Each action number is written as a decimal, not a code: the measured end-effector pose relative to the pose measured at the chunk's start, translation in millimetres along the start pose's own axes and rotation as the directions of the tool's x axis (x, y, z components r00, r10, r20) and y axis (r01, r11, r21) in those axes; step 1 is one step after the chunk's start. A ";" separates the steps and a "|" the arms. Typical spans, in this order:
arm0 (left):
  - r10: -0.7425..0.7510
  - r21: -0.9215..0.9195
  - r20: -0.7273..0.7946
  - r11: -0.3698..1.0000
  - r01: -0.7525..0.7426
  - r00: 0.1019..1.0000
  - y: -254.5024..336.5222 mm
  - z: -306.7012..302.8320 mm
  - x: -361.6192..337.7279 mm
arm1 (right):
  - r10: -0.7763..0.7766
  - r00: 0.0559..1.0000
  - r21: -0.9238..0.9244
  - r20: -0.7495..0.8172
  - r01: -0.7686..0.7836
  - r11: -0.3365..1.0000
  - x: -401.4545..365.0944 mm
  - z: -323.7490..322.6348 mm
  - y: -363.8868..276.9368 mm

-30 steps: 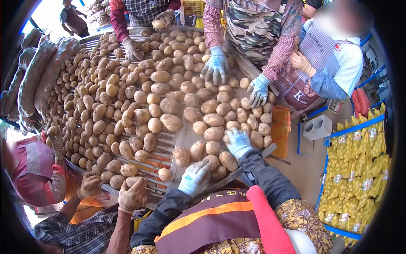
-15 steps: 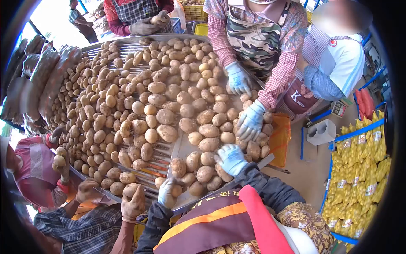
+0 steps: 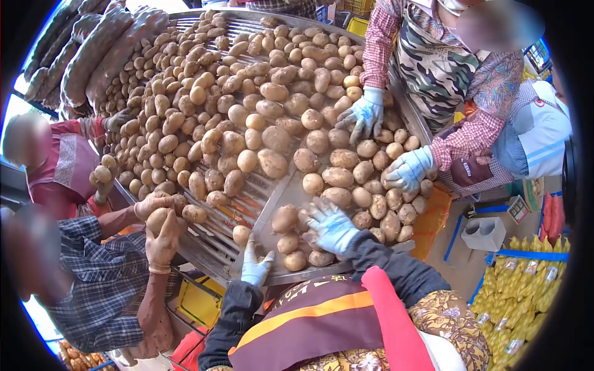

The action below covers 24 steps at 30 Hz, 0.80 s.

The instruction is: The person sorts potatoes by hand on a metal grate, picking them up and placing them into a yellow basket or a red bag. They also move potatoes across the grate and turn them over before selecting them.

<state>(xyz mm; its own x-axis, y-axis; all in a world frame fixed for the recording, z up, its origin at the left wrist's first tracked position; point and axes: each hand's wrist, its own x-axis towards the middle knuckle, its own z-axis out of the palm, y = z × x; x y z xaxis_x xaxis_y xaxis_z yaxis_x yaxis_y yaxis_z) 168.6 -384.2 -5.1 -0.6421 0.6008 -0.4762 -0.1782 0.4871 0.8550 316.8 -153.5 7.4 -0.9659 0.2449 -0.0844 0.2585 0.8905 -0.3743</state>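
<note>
My left hand (image 3: 255,267), in a pale blue and white work glove, is at the near edge of the metal sorting table (image 3: 272,219). Its thumb and fingers are apart, with nothing between them, and a single potato (image 3: 241,235) lies just beyond the fingertips. My right hand (image 3: 331,227), gloved alike, spreads its fingers low over the potatoes on the smooth metal section. Close to its fingertips are a brown potato (image 3: 285,218) and a few others, partly blurred. Another potato (image 3: 320,258) lies under its near side.
Opposite, a co-worker's gloved hands (image 3: 408,170) rest on potatoes. At left, another person's hands (image 3: 162,229) hold potatoes. Many potatoes (image 3: 272,162) cover the slatted part. Yellow net sacks (image 3: 520,297) stand at right, and a yellow crate (image 3: 199,303) is below the table.
My left hand has let go of a potato and opened. My right hand's fingers have spread, and potatoes near it have shifted. The whole view has turned, moving the far side upward.
</note>
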 end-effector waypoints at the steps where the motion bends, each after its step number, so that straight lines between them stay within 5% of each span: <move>1: 0.110 0.123 0.024 0.986 -0.113 0.994 -16.0 6.5 12.3 | -0.013 1.000 -0.018 0.002 0.013 1.000 -10.9 -3.9 6.4; 5: 0.180 0.360 0.135 0.907 -0.217 0.974 -10.3 34.1 39.1 | 0.083 0.993 -0.178 0.078 -0.068 0.982 -45.2 -16.8 2.1; 7: 0.091 0.450 0.162 0.879 -0.155 0.983 11.7 47.2 47.3 | 0.191 0.981 -0.054 -0.019 -0.192 0.980 -57.4 -14.1 -22.0; 9: 0.092 0.451 0.175 0.878 -0.162 0.980 24.7 49.3 52.7 | 0.063 0.998 -0.258 0.027 -0.054 0.965 -63.1 1.9 -8.6; 11: 0.196 0.405 0.279 0.864 -0.300 0.940 32.1 42.7 56.1 | 0.136 0.991 -0.232 -0.020 -0.137 0.963 -70.9 -10.5 3.7; 12: 0.362 0.350 0.293 0.821 -0.452 0.885 26.4 37.2 57.8 | 0.102 0.986 -0.314 -0.134 -0.140 0.939 -70.1 -1.0 6.2; 13: 0.361 0.351 0.277 0.825 -0.443 0.891 18.3 30.5 54.8 | 0.117 0.975 -0.240 -0.187 -0.161 0.957 -74.2 5.7 8.4; 16: -0.118 -0.129 0.302 0.978 0.163 0.946 44.3 -6.3 17.1 | 0.157 0.897 -0.129 -0.414 -0.229 0.965 -65.9 4.9 2.0; 20: -0.328 -0.576 0.383 0.647 0.500 0.864 26.8 -67.0 -7.0 | -0.030 0.908 -0.006 -0.417 0.030 1.000 -3.1 -18.3 -57.4; 21: -0.181 -0.745 0.374 0.526 0.411 0.910 20.0 -77.8 -20.7 | -0.140 0.909 0.050 -0.393 0.173 0.984 20.0 -10.2 -72.8; 23: -0.141 -0.836 0.268 0.458 0.303 0.953 12.3 -91.8 -32.3 | -0.306 0.939 0.057 -0.155 0.318 0.946 63.8 5.8 -108.5; 24: -0.144 -0.848 0.244 0.449 0.283 0.959 4.1 -99.1 -36.1 | -0.382 0.903 0.022 -0.198 0.394 0.919 82.9 21.2 -123.6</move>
<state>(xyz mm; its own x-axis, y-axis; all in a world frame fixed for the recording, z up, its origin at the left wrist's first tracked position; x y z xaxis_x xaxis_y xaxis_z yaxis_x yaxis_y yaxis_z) 117.1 -466.7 35.9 -0.4078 0.6610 -0.6300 -0.8939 -0.1484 0.4229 204.5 -251.4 27.1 -0.9674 -0.0433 0.2497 -0.1432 0.9064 -0.3975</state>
